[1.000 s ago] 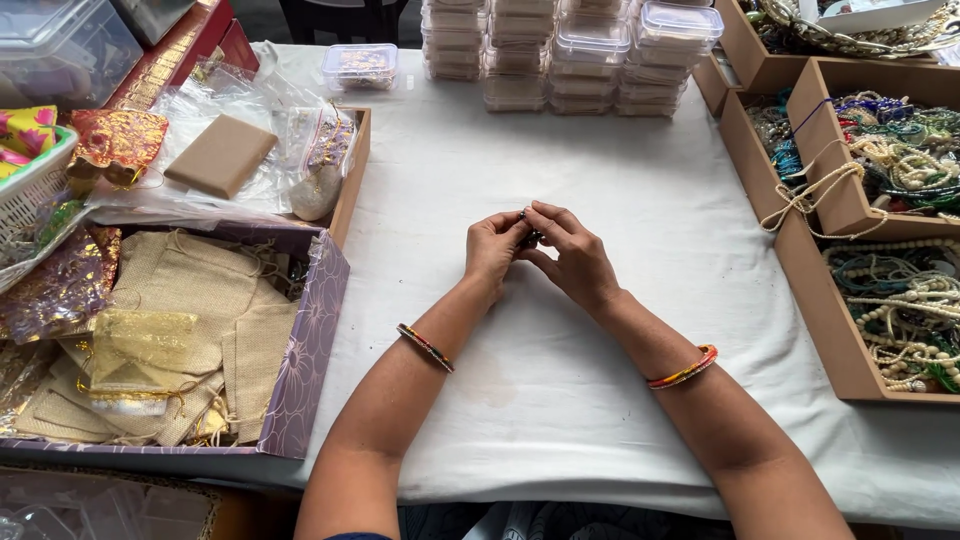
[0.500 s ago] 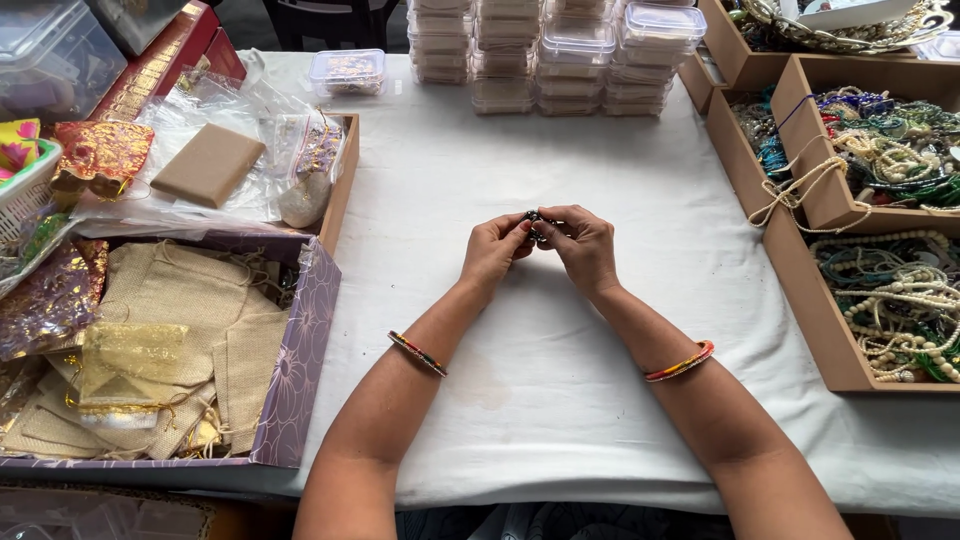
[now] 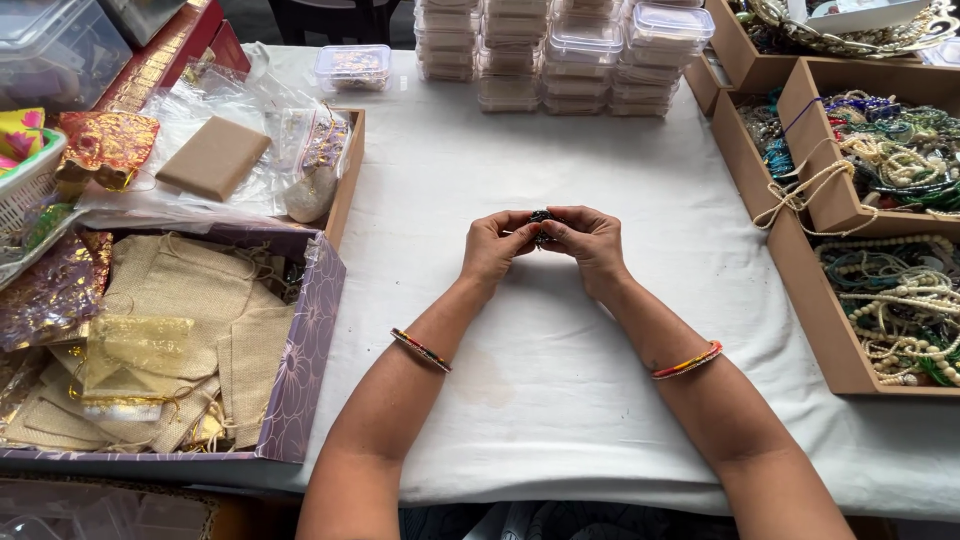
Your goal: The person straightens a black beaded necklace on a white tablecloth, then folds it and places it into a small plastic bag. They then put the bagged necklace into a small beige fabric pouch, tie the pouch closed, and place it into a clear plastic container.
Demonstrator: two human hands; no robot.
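Head view: my left hand and right hand meet over the white cloth, fingertips of both pinching a small dark beaded piece between them. Since a second ago, hands barely moved, same grip, so I'm still fiddling with it. Pouch box left, bead trays right, untouched.

Premises appear to be a small jewellery-packing workroom or stall. Evidence: a table under a white cloth; cardboard trays of bead necklaces along one side; stacked clear plastic boxes at the far edge; an open box of burlap pouches; gauze gift bags and plastic sleeves beside it.
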